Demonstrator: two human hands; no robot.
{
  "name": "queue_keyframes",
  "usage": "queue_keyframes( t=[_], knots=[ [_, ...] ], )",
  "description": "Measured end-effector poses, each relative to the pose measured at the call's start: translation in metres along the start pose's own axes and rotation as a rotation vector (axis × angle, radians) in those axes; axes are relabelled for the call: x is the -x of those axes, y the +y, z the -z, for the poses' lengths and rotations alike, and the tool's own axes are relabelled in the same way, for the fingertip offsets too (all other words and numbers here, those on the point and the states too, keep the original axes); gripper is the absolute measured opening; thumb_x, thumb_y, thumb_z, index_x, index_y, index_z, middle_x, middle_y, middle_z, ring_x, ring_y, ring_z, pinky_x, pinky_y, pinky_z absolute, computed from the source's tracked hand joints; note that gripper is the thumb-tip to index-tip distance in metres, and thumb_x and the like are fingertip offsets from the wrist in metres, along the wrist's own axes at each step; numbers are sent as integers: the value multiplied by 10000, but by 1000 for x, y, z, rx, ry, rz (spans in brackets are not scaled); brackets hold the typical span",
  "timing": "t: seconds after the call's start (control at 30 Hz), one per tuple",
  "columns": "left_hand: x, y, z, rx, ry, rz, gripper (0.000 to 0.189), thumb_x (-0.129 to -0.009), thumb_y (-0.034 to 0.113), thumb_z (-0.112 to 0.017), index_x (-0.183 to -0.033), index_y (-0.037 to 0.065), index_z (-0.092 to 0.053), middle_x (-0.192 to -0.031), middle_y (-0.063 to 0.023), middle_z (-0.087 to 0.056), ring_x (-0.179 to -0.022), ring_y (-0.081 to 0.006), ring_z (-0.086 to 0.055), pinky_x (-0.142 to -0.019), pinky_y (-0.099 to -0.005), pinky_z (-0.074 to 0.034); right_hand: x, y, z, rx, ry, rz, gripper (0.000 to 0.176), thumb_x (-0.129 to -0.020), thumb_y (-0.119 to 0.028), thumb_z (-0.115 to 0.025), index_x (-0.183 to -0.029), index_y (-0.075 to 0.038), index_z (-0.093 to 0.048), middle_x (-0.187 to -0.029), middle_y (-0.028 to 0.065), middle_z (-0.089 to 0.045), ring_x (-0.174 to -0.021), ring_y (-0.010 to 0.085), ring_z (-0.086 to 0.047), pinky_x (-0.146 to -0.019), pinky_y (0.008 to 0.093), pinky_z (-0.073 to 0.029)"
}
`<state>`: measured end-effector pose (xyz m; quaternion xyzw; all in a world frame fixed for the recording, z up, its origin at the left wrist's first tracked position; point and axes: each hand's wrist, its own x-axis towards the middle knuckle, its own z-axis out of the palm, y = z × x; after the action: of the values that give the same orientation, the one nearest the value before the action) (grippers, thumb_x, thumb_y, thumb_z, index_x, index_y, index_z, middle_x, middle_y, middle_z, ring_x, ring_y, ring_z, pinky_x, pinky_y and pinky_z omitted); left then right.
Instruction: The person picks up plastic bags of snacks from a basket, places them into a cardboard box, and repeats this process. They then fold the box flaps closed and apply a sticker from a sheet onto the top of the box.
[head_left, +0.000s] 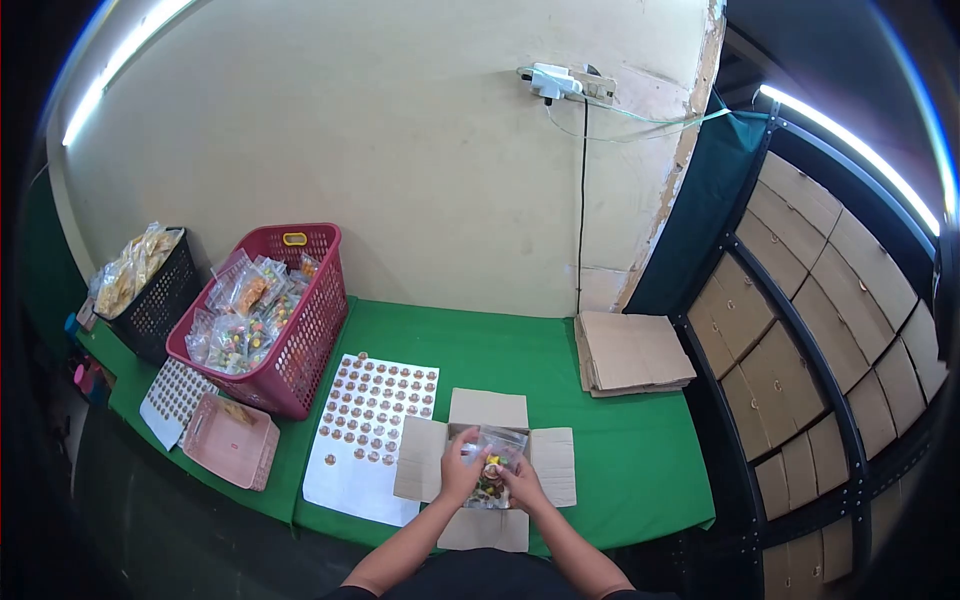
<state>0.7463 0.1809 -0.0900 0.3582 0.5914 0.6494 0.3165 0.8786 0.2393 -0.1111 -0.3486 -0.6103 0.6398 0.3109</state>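
My left hand (460, 471) and my right hand (522, 485) both grip a clear plastic bag (503, 438) with small, colourful pieces in its lower part. My left fingers are at its left side, and my right fingers press near its middle from the right. What the pieces are is too small to tell. Right below the bag is an open cardboard box (487, 410), its flaps folded outward. Whether the bag touches the box floor cannot be seen. To the left lies a white sheet of round brown stickers (372, 420), its lower part bare.
A maroon basket (318, 335) full of filled bags stands at left, beside a black basket (150, 325) of bags. A pink tray (230, 455) and another sticker sheet (172, 400) lie nearby. Flat cardboard (635, 350) is stacked at right on the green cloth (640, 450); shelved boxes (785, 420) stand beyond.
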Motion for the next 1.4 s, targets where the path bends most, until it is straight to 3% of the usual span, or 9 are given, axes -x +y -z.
queue_keyframes(
  t=[0.07,0.1,0.23,0.47,0.87,1.03,1.2,1.33,1.4],
  knots=[
    [-6,-45,6,-504,216,-287,422,-855,276,-635,-1147,-13,-536,-974,-112,-643,-905,-147,-613,-774,-254,-470,1,-11,6,-384,-53,-294,318,-866,-58,-581,-1167,-50,-481,-1018,90,-600,-831,163,-627,-718,300,-517],
    [-4,-45,7,-49,-88,173,394,-892,312,-581,-1135,4,-540,-990,-89,-626,-911,-126,-587,-782,-256,-457,1,-12,4,-394,-51,-294,320,-849,-99,-624,-1133,-39,-489,-1002,84,-598,-853,140,-609,-724,296,-508],
    [18,-40,-1,259,-84,444,261,-934,255,-519,-1045,22,-559,-932,-42,-601,-837,-107,-543,-742,-261,-445,6,3,-9,-74,-7,-121,421,-797,-174,-706,-1130,-23,-497,-971,66,-597,-825,127,-588,-673,278,-489],
    [43,-67,-5,20,29,308,254,-939,248,-505,-1030,20,-567,-899,-56,-605,-797,-111,-543,-709,-272,-448,10,36,-5,-4,-59,-221,429,-778,-178,-728,-1117,-10,-524,-920,58,-613,-774,120,-582,-638,267,-487],
    [44,-47,-19,313,184,477,246,-943,228,-495,-1037,9,-557,-901,-70,-610,-788,-133,-566,-698,-289,-463,5,33,10,-84,-236,-271,324,-818,-171,-680,-1066,-4,-555,-862,34,-615,-744,91,-551,-621,240,-448],
    [53,-84,-29,364,278,514,235,-943,221,-497,-1055,22,-552,-932,-71,-610,-817,-139,-575,-711,-291,-470,-3,48,19,343,-208,-133,279,-803,-166,-694,-1012,-16,-587,-870,24,-621,-658,85,-540,-572,239,-435],
    [66,-78,-24,494,381,502,243,-950,217,-482,-1081,20,-533,-970,-91,-604,-836,-159,-593,-725,-297,-488,-22,10,43,167,-634,-300,473,-793,-122,-684,-1211,-25,-486,-945,86,-638,-795,123,-586,-718,278,-481],
    [60,-41,-22,629,641,458,280,-975,205,-387,-1167,11,-449,-1001,-149,-600,-883,-254,-633,-770,-401,-547,-71,25,51,240,-728,-180,557,-718,-67,-694,-1227,-53,-467,-1033,135,-611,-969,200,-597,-805,317,-484],
    [58,-33,-30,743,840,556,217,-942,95,-397,-1112,20,-509,-996,-126,-604,-843,-245,-637,-720,-401,-549,-82,35,40,803,-437,348,563,-683,-77,-696,-1204,-52,-484,-1070,158,-589,-1021,294,-582,-824,382,-489]
  ],
)
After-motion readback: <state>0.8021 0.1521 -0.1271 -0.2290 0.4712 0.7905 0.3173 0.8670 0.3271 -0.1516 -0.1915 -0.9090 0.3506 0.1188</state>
